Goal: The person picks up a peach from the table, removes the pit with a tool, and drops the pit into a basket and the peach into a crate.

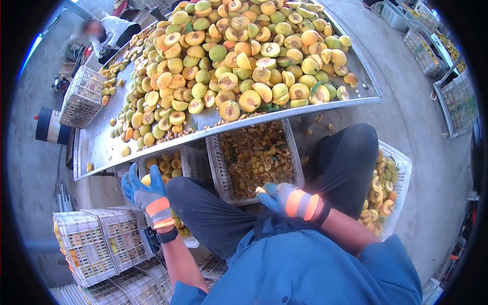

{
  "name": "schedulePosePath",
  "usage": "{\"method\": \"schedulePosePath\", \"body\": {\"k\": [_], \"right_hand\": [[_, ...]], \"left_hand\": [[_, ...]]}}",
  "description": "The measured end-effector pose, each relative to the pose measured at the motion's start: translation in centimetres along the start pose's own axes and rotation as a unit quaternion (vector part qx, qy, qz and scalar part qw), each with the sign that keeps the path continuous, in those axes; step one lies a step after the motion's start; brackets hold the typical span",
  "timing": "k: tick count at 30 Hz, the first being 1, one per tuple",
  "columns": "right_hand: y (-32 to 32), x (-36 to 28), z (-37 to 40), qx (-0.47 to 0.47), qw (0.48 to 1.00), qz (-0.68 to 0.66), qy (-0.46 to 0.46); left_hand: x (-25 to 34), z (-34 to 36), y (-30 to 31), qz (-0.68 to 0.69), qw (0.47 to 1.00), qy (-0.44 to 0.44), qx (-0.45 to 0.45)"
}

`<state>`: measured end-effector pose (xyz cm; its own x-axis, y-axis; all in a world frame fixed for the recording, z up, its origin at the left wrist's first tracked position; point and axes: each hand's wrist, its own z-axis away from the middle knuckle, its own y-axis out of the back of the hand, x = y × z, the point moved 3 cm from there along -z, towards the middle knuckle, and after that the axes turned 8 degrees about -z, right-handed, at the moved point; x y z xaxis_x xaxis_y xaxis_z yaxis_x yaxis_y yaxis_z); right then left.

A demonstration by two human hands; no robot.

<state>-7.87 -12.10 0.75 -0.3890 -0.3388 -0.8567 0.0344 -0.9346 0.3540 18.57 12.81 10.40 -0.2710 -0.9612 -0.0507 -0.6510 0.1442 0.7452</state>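
Note:
Halved yellow fruit (223, 61) lies heaped on a metal table (198, 133). My left hand (145, 190), in a blue and grey glove, is below the table's front edge with its fingers apart, near a crate of fruit (168, 165). A yellow fruit piece shows beside its fingers; whether they touch it I cannot tell. My right hand (287, 198), gloved alike, is closed over the near edge of a white crate (218, 173) of stones and scraps (256, 157). Something small and pale shows at its fingertips, too small to name.
A crate of cut fruit (401, 178) stands right of my right leg. Stacked white crates (96, 249) are at the lower left. Another crate (84, 96) sits at the table's left end, near a person (114, 33). More crates (457, 101) line the right side.

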Motion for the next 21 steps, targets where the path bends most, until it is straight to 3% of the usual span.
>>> {"method": "schedulePosePath", "body": {"k": [2, 5, 7, 9, 10, 12, 15, 16, 17, 19, 21], "right_hand": [[-1.0, 1.3, -0.5, -0.01, 0.997, 0.011, 0.075], [-0.9, 1.0, -0.2, 0.003, 0.973, 0.134, 0.19], [0.5, 0.1, -0.1, 0.013, 0.988, 0.022, 0.151], [1.3, 0.3, 0.1, 0.035, 0.987, -0.049, 0.15], [2.2, -0.3, 0.4, 0.056, 0.983, -0.17, 0.032], [3.1, -0.1, 0.1, 0.103, 0.976, -0.178, 0.066], [4.3, -1.1, 0.2, 0.148, 0.958, -0.227, 0.091], [4.9, -1.9, -0.2, 0.157, 0.95, -0.251, 0.097], [5.5, -2.7, -0.7, 0.161, 0.945, -0.254, 0.126], [6.4, -3.9, -1.3, 0.165, 0.935, -0.259, 0.179], [6.4, -4.8, -2.3, 0.16, 0.938, -0.228, 0.206]], "left_hand": [[1.9, -0.7, -4.2, 0.162, 0.987, -0.011, -0.01], [11.6, -2.6, -6.0, 0.369, 0.918, -0.057, -0.132], [17.4, -2.5, -9.9, 0.344, 0.914, -0.071, -0.205], [20.9, -2.3, -14.4, 0.297, 0.869, -0.072, -0.39], [21.8, -2.1, -14.9, 0.279, 0.876, -0.082, -0.384], [22.9, -1.5, -15.5, 0.245, 0.889, -0.103, -0.372], [22.0, -0.6, -15.7, 0.37, 0.869, -0.04, -0.328], [21.8, -0.9, -14.1, 0.462, 0.835, -0.018, -0.299], [21.1, -0.8, -12.5, 0.565, 0.76, 0.051, -0.318], [20.0, 0.3, -10.2, 0.758, 0.541, 0.174, -0.321], [18.7, 3.1, -8.3, 0.821, 0.362, 0.276, -0.345]]}}
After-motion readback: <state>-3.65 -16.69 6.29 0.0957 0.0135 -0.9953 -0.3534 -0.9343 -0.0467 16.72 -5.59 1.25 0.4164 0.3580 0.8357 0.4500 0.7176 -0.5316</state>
